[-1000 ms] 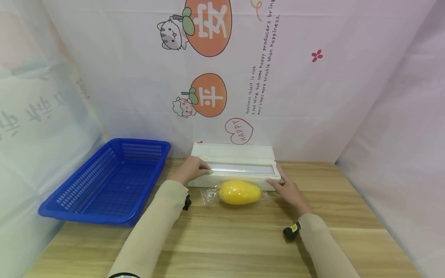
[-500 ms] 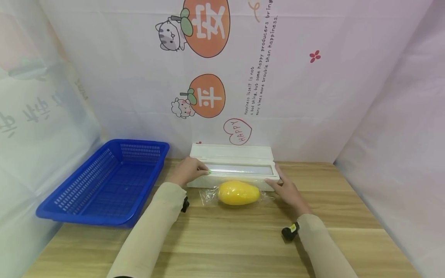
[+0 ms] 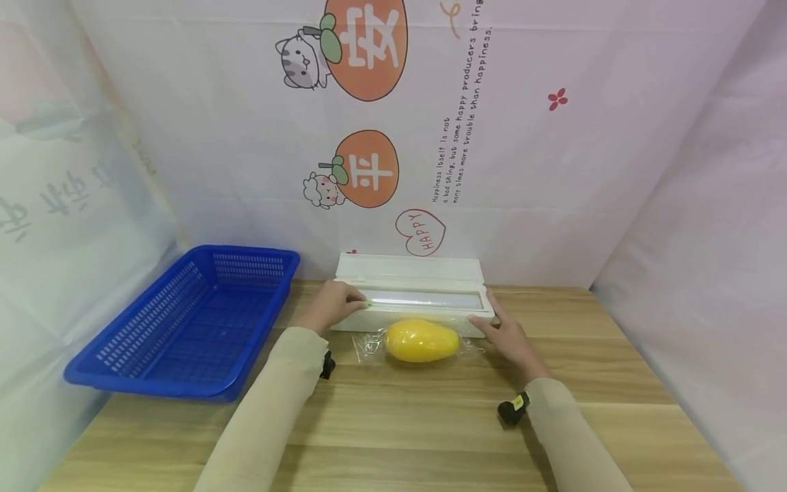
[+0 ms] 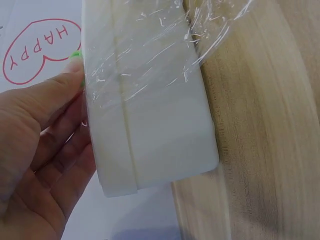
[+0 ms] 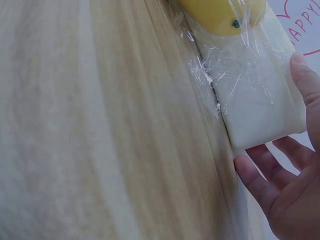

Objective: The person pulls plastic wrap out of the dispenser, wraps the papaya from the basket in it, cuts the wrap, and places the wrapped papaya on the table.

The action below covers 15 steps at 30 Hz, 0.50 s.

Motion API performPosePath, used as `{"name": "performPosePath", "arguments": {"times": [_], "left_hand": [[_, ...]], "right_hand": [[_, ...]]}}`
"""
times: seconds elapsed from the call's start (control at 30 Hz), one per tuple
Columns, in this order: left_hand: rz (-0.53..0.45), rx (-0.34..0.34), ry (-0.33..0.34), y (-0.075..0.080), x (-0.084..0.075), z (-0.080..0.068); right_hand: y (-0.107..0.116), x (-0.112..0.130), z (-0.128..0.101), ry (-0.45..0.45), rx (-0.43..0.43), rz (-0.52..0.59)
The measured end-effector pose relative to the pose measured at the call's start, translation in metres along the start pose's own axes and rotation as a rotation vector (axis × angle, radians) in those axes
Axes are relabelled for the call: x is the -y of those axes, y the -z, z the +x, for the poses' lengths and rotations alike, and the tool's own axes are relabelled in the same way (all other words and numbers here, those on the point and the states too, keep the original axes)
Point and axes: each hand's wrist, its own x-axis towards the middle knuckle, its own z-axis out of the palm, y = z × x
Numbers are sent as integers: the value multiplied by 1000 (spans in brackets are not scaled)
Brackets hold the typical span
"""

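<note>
Nearest the camera, two beige-sleeved forearms reach forward over the wooden counter [image 3: 393,424], each with a small black device strapped at the wrist. The left hand [image 3: 332,304] rests at the left end of the white cling-film dispenser [image 3: 413,292]; in the left wrist view its fingers [image 4: 50,100] lie along the dispenser's end and side, loosely bent against it, touching the box rather than wrapped round it. The right hand [image 3: 507,335] sits at the dispenser's right end, released, with fingers [image 5: 260,182] spread and nearly straight; the fingertips are at the box's corner, though whether they press on it cannot be told.

Between the two hands, just in front of the dispenser and touching its front wall, lies a yellow mango [image 3: 421,340] under a sheet of clear cling film [image 3: 369,347]. The mango lies on its side, its long axis running left to right, parallel to the dispenser. The film spreads crinkled on the counter at both ends of the fruit and runs up over the dispenser's front.

The dispenser is a long box, also set left to right, its lid tipped back toward the wall. To the left, apart from it, stands a blue plastic basket [image 3: 184,321]. Behind everything hangs a white printed backdrop [image 3: 430,137].
</note>
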Motion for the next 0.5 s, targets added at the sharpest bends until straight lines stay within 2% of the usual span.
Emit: {"name": "performPosePath", "arguments": {"times": [0.5], "left_hand": [[-16, -14, -31, 3, 8, -4]], "right_hand": [[-2, -3, 4, -11, -7, 1]]}}
